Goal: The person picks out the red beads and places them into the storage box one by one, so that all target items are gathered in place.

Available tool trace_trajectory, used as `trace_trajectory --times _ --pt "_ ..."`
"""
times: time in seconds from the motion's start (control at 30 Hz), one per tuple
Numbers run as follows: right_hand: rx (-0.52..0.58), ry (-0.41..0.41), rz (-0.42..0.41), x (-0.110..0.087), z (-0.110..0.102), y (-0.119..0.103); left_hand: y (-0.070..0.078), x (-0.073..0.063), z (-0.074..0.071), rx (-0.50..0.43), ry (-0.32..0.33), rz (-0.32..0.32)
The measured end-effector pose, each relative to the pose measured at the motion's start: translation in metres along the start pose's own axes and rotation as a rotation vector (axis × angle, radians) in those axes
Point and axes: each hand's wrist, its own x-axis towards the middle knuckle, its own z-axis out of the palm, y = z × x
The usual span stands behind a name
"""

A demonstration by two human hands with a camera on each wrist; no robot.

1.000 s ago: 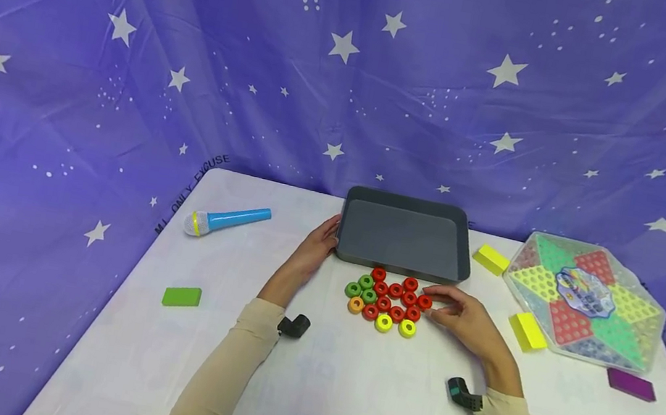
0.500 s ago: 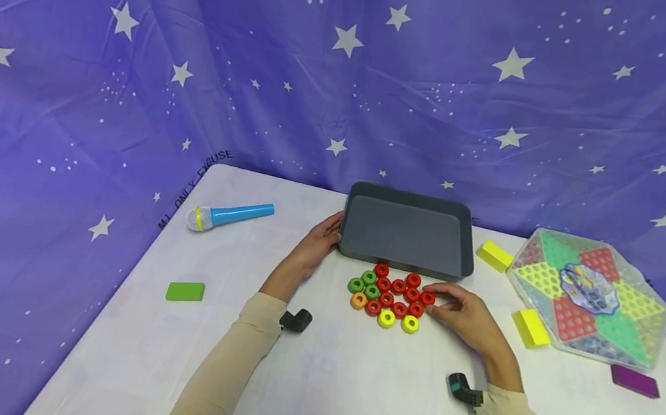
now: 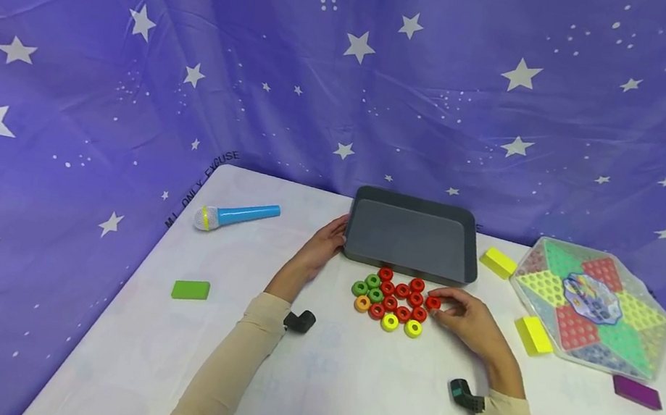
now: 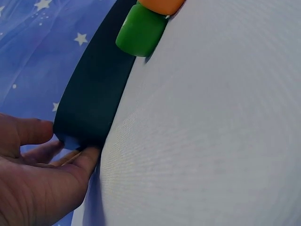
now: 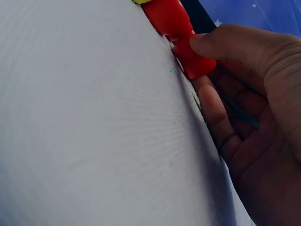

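A dark grey rectangular tray (image 3: pixel 413 239) lies near the back of the white table. My left hand (image 3: pixel 321 246) holds its left side; in the left wrist view, thumb and fingertips are against the corner of the tray wall (image 4: pixel 91 89). In front of the tray, small rings lie grouped: several red, several green (image 3: pixel 360 288), one orange (image 3: pixel 361 304) and two yellow (image 3: pixel 389 323). At the group's right end my right hand (image 3: pixel 468 323) pinches a red ring (image 3: pixel 433 303), its thumb on the ring in the right wrist view (image 5: pixel 195 59). Some fingers are hidden behind it.
A toy microphone (image 3: pixel 239 216) and a green block (image 3: pixel 190 289) lie on the left. Right of the tray are two yellow blocks (image 3: pixel 498 262), a hexagonal Chinese checkers board (image 3: pixel 593 310) and a purple block (image 3: pixel 637 393). A starry purple cloth (image 3: pixel 304 63) hangs behind the table.
The head view has shifted slightly. Both hands, the tray and the rings stay in nearly the same places relative to one another.
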Motion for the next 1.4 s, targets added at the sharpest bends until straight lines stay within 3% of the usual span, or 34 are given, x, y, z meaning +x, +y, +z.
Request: trace_trajectory --times 0.3,0.53,0.8,1.0,1.4 --pt "0.048 0.003 0.009 -0.002 -0.003 -0.001 0.0 -0.002 0.0 0.029 -0.012 -0.006" --pt "0.059 -0.001 -0.045 0.012 -0.016 -0.026 0.0 -0.002 -0.003 0.023 -0.007 0.007" --pt "0.06 -0.022 -0.045 0.049 -0.033 -0.063 -0.001 -0.004 -0.003 0.029 -0.017 0.005" --pt "0.054 -0.007 -0.053 0.083 -0.031 -0.069 -0.003 -0.003 -0.003 0.033 0.001 -0.001" --pt "0.255 0.006 0.022 0.139 -0.007 -0.07 -0.006 -0.004 -0.003 0.043 -0.001 0.013"
